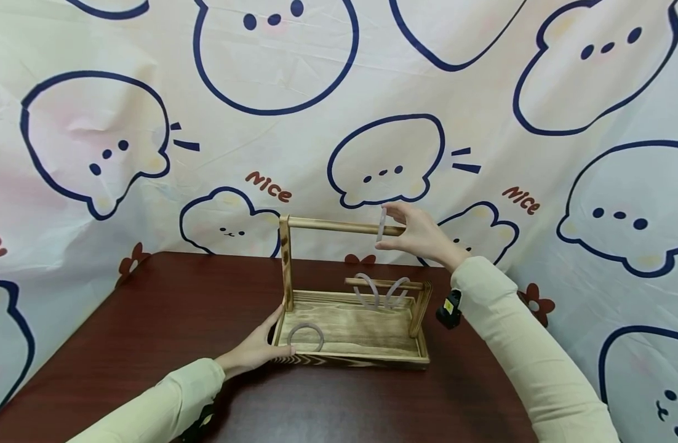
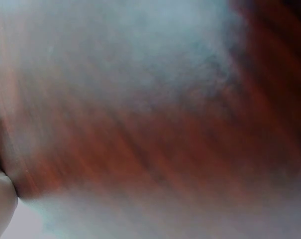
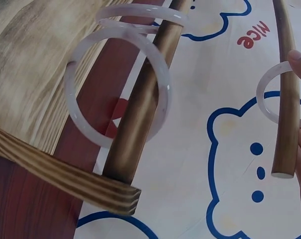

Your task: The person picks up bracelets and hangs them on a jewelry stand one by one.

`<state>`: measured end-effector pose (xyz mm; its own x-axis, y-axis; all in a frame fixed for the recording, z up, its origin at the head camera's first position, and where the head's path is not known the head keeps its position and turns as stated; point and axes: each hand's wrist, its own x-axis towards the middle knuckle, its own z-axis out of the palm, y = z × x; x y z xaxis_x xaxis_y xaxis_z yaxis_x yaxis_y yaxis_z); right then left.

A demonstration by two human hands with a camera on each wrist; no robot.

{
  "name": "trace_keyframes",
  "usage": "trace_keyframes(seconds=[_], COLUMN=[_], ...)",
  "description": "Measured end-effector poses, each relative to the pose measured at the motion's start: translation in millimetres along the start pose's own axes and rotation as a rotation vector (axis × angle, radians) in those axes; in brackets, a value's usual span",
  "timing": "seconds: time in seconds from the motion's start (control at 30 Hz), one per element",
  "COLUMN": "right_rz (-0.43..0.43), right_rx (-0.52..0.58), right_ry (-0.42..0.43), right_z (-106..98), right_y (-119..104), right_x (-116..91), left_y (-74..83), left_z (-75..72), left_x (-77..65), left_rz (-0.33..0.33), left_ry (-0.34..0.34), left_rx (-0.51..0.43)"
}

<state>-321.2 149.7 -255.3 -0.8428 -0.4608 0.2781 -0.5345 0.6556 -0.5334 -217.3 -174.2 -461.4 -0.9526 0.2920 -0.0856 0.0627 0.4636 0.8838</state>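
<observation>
Pinching a translucent pale bangle (image 1: pixel 381 226) between the thumb and fingers of the right hand (image 1: pixel 419 237), around the upper wooden rod (image 1: pixel 339 226) near its free end. Gripping the left end of the wooden rack's tray (image 1: pixel 366 326) with the left hand (image 1: pixel 253 351), thumb at the front corner. Visible around the lower rod (image 1: pixel 350 281): two more bangles (image 3: pixel 70 89). Visible at the tray's front left: a fourth bangle (image 1: pixel 306 325), lying or leaning, hard to tell which. Set on a dark red-brown table (image 1: pixel 317 406), before a pale cloth (image 1: pixel 261 147) printed with cartoon bears.
</observation>
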Motion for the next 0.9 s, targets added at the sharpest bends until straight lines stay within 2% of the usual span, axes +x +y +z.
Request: trace_keyframes(seconds=[0.4, 0.9], right_rz=[-0.067, -0.091], right_rx=[-0.025, 0.003], right_ry=[-0.025, -0.035], right_z=[6, 23], right_y=[-12, -22], right_x=[11, 19], left_y=[3.1, 2.6], left_z=[0.0, 0.1], left_x=[-1.3, -1.2], left_rz=[0.012, 0.004], left_ry=[0.006, 0.006], left_rx=[0.002, -0.007])
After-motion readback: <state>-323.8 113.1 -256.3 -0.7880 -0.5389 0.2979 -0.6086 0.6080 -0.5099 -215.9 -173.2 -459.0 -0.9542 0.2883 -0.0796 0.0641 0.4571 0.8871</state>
